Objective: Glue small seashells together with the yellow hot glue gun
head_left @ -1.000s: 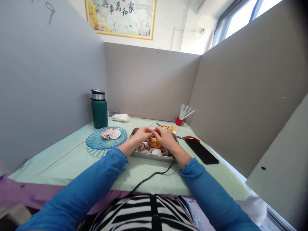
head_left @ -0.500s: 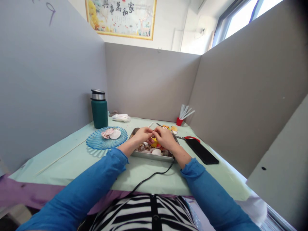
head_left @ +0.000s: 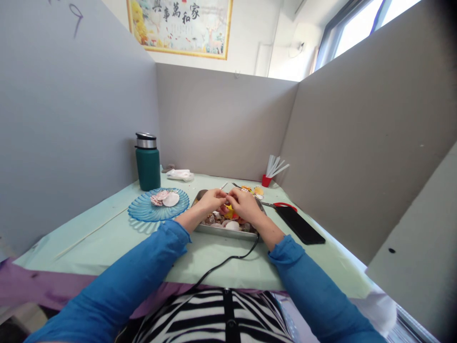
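Both hands meet over a shallow metal tray (head_left: 228,232) of shells and stones. My left hand (head_left: 213,202) is closed, its fingertips pinched close to those of the right. My right hand (head_left: 243,205) is closed too, thumb and fingers together. Whatever lies between the fingertips is hidden or too small to name. Under the hands, a white shell (head_left: 232,226) rests at the tray's front, and a yellow piece (head_left: 230,211) shows between the wrists. Just beyond the left fingers a thin white stick (head_left: 223,185) pokes up; I cannot tell what bears it.
Left of the tray stands a blue glass plate (head_left: 137,208) with shells, and a green bottle (head_left: 147,169) behind it. Red-handled scissors (head_left: 287,206) and a black phone (head_left: 299,224) lie on the right. White sticks fill a red cup (head_left: 266,180). A black cable (head_left: 228,258) crosses the front.
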The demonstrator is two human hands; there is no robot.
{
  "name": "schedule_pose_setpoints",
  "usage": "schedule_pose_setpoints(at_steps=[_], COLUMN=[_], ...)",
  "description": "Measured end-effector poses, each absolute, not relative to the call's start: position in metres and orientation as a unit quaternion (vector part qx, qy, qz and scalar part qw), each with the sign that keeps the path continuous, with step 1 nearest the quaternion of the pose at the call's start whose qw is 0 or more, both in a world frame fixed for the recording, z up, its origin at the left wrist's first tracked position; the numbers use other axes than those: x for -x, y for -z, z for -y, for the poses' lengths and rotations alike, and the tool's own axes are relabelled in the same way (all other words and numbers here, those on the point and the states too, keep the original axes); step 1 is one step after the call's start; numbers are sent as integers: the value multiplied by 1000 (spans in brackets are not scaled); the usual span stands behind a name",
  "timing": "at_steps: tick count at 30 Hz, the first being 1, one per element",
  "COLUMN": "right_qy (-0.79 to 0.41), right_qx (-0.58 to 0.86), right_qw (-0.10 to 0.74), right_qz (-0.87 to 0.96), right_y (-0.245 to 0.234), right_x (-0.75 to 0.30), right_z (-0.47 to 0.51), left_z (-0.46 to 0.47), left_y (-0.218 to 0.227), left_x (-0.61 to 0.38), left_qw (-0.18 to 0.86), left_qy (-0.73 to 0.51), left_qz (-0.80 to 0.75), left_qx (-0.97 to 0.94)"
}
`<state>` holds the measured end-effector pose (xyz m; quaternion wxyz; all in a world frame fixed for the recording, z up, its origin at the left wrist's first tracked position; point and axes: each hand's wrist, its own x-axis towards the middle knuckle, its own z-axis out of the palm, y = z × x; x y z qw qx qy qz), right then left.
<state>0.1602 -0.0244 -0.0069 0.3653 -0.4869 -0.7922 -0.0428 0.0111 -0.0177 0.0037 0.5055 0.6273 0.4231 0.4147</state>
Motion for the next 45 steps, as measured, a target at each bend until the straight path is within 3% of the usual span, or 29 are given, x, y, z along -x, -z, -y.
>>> schedule_pose_setpoints(at_steps=[45], right_qy=[42], right_qx=[502], right_qw=[342], right_qz=[793], right_y=[5], right_x=[-159], right_z=[27], left_z=[20], left_y=[-4], left_x=[-12], left_qw=[492], left_qy=[-411], left_qz=[-431], left_qx=[-635])
